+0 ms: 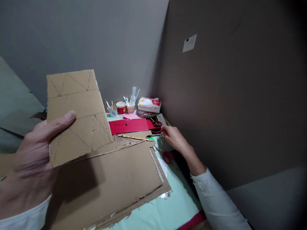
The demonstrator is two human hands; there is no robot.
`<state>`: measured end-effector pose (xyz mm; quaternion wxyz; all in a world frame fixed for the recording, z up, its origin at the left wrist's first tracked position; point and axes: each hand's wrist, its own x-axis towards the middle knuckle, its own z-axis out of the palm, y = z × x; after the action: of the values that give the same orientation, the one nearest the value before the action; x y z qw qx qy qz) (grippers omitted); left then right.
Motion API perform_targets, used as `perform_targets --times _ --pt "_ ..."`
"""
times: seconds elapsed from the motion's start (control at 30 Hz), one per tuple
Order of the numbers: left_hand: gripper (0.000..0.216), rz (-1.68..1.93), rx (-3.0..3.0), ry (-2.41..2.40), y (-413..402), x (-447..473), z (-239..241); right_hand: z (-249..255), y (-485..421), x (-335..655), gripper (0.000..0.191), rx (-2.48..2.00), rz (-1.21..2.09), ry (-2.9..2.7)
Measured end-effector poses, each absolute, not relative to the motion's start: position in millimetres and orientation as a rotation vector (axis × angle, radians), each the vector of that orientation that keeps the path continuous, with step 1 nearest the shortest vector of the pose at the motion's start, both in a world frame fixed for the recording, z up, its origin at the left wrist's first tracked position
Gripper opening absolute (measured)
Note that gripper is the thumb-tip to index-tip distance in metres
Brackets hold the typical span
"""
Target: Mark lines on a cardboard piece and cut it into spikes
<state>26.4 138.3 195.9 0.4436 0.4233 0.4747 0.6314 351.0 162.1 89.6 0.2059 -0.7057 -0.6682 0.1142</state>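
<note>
The left hand (28, 159), at about 8 o'clock in the head view, is gripping a cut piece of cardboard (76, 116) by its left edge, the thumb (59, 123) lying across the front face; the piece is being held upright and slightly tilted above the surface (175, 204), and pencil lines and small punched marks are showing on it. Beneath and toward 6 o'clock, a large cardboard sheet (120, 182) is lying flat on the mint-green covering of the surface, its corrugated edge facing 3 o'clock. The right hand (174, 137), just right of centre, is reaching toward 12 o'clock with fingers loosely curled, its fingertips (164, 129) touching or just beside small items at the wall; whether it is gripping anything cannot be told. Red-handled scissors (157, 127) are lying just beside those fingertips at 9 o'clock from them, and a second red-handled tool (168, 156) is lying near the wrist at 6 o'clock. A red card sheet (128, 125) with a slot is resting between the two hands, with a pencil (134, 137) lying just below it. At 12 o'clock, three paper cups (121, 108) holding sticks and pens are standing beside a tissue box (149, 104) against the grey wall.
</note>
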Motion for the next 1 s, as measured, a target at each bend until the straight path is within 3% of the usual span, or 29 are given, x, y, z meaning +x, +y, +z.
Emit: perform_targets --times 0.27,0.5,1.0 --pt "0.029 1.691 1.028 1.006 126 34 198 98 208 357 0.032 -2.242 0.147 -1.980" --pt "0.035 1.485 0.960 0.887 131 19 206 83 242 342 0.033 -2.328 -0.040 -2.119" --pt "0.031 1.460 0.954 0.676 137 11 194 70 268 341 0.033 -2.379 -0.255 -2.207"
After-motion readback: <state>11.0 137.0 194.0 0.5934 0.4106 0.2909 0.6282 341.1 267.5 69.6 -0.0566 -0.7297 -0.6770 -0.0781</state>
